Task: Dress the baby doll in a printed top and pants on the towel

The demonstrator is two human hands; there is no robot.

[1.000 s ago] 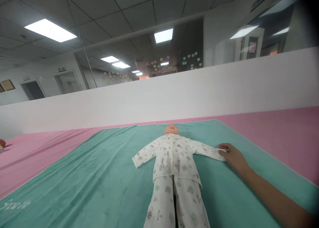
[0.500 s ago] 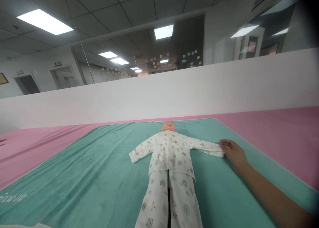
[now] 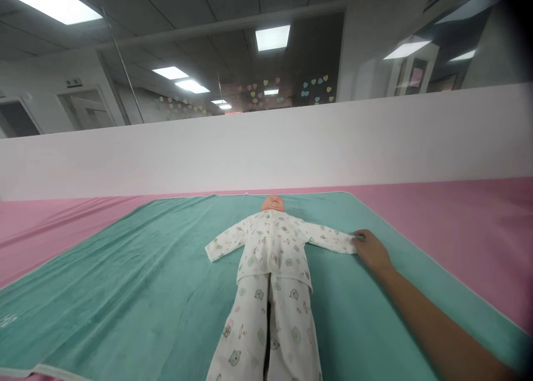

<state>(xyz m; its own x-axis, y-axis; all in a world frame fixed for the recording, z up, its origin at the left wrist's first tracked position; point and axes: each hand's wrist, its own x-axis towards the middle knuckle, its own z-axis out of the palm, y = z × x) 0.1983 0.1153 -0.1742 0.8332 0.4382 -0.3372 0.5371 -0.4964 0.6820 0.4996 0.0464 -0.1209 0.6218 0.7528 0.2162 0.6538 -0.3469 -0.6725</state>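
A baby doll (image 3: 273, 203) lies on its back, its head at the far end. It is dressed in a white printed long-sleeved top (image 3: 272, 242) and matching pants (image 3: 287, 320). Both sleeves are spread out to the sides. My right hand (image 3: 372, 250) pinches the cuff of the sleeve (image 3: 333, 239) on the right, thumb and fingers closed on the cloth. The far sleeve (image 3: 226, 242) on the left lies untouched, and no doll hand shows at either cuff. My left hand is out of view.
Under the doll spreads a wrinkled teal blanket (image 3: 137, 292) with a pale edge, over a pink mat (image 3: 470, 231). A low white wall (image 3: 250, 153) runs behind it, with glass panels above carrying heart-shaped stickers (image 3: 314, 86).
The view has shifted, so the doll appears slightly left and higher. My right hand stays at the sleeve cuff, its fingers drawn closer together.
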